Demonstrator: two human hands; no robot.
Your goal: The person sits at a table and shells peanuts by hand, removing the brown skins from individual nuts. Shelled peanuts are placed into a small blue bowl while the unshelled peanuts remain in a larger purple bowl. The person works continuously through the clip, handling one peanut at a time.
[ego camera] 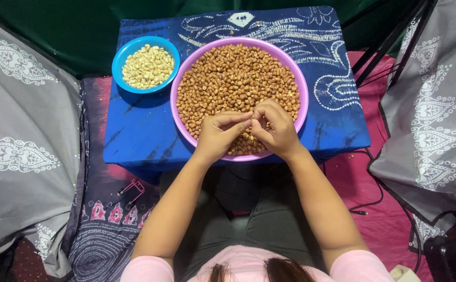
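A wide pink bowl (183,78) heaped with brown-skinned peanuts (233,78) stands on a small table covered by a blue patterned cloth (144,125). To its left a smaller blue bowl (120,55) holds pale, skinless peanuts (148,66). My left hand (220,133) and my right hand (276,128) meet over the near edge of the pink bowl. Their fingertips pinch together around one peanut, which is mostly hidden between them.
Grey patterned cushions (19,146) flank both sides. A black tripod leg (390,42) slants at the upper right. A black cable (374,201) trails over the pink mat on the right. A small pink clip (131,189) lies on the patterned floor cloth at the left.
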